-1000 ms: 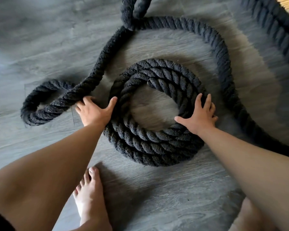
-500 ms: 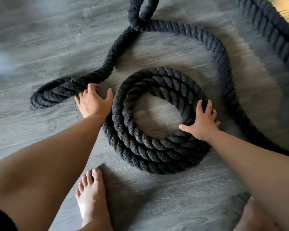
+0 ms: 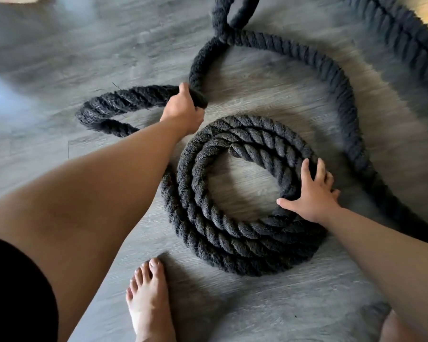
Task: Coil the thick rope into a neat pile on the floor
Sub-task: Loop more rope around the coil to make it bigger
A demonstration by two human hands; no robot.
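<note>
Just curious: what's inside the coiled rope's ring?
Only grey floor shows inside the coil. The right hand presses on its rim, covering part of it.

Rope (image 3: pixel 245 233): thick twisted fibre, black, matt, fuzzy. Floor (image 3: pixel 269 304): grey wood-grain planks, smooth, slight sheen.

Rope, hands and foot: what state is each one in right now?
coil: flat on the floor, a few turns wound, unfinished.
loose rope: uncoiled, snaking across the floor.
left hand: grips a bend of the loose rope.
right hand: fingers spread, pressing on the coil.
bare foot: flat on the floor, apart from the coil.
</note>
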